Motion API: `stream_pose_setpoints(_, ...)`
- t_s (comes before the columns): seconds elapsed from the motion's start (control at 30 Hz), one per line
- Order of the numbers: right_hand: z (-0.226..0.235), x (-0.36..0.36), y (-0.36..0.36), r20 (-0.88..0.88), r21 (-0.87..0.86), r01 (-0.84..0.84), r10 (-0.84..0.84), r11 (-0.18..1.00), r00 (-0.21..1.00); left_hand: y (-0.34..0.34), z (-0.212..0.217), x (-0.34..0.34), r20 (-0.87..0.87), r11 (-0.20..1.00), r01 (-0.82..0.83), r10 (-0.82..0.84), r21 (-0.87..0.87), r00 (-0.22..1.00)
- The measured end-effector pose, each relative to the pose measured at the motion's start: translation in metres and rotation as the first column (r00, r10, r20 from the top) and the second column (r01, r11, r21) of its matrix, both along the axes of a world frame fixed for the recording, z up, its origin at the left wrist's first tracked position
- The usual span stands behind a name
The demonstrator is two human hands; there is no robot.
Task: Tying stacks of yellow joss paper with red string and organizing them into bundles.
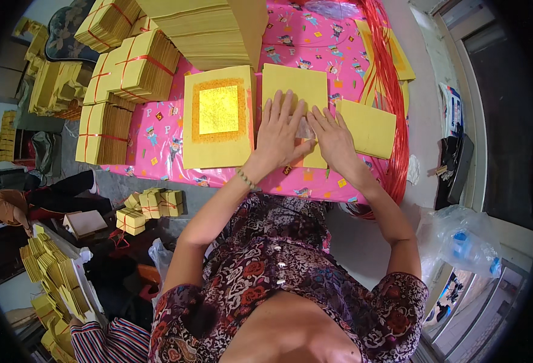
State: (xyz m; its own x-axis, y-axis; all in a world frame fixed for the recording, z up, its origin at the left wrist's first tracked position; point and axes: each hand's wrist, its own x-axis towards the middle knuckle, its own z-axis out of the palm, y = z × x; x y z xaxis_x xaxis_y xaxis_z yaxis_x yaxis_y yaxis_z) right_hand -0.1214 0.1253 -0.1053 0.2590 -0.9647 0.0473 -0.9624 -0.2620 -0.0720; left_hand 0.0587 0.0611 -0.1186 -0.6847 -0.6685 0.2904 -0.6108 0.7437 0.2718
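My left hand (281,128) lies flat with its fingers stretched out on a sheet of yellow paper (295,78) near the table's front edge. Beside it my right hand (337,140) also lies flat, fingers extended, on the paper's right side. Between the two hands shows a small pale, shiny patch (304,129) whose kind I cannot make out. Just left of my left hand sits a yellow paper stack (194,148), topped by an orange-edged gold square (218,110). Another yellow paper piece (372,128) lies right of my right hand.
A pink patterned cover (157,158) spreads over the table. Tall yellow paper stacks (212,36) stand behind, with red-tied bundles (139,66) at left. Red strands (399,139) hang over the right edge. Another person's striped sleeve (115,340) shows at lower left.
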Motion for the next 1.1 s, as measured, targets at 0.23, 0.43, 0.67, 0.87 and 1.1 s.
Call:
stream_pose_setpoints(0.23,0.015,0.012,-0.006,-0.096,-0.012,0.010,-0.011,1.000,0.995,0.015,-0.003,0.010,0.050,0.991,-0.076,0.071,0.111,0.996)
stream_pose_setpoints(0.43,-0.012,0.021,-0.007,-0.040,-0.080,-0.014,0.011,0.997,0.999,0.016,-0.004,0.010,0.107,0.991,-0.078,0.066,0.107,0.992)
stream_pose_setpoints(0.67,-0.010,0.019,-0.006,0.065,-0.028,-0.001,0.003,1.000,0.998,0.023,0.002,0.009,0.157,0.985,-0.163,0.152,0.060,0.976)
stream_pose_setpoints(0.87,-0.010,0.015,-0.009,0.120,-0.034,-0.027,0.031,0.999,0.992,0.022,-0.005,0.003,0.162,0.974,-0.197,0.178,0.111,0.971)
stream_pose_setpoints(1.1,-0.010,0.017,-0.006,0.160,-0.059,0.042,-0.032,0.997,0.987,0.022,-0.008,0.004,0.160,0.978,-0.185,0.168,0.092,0.973)
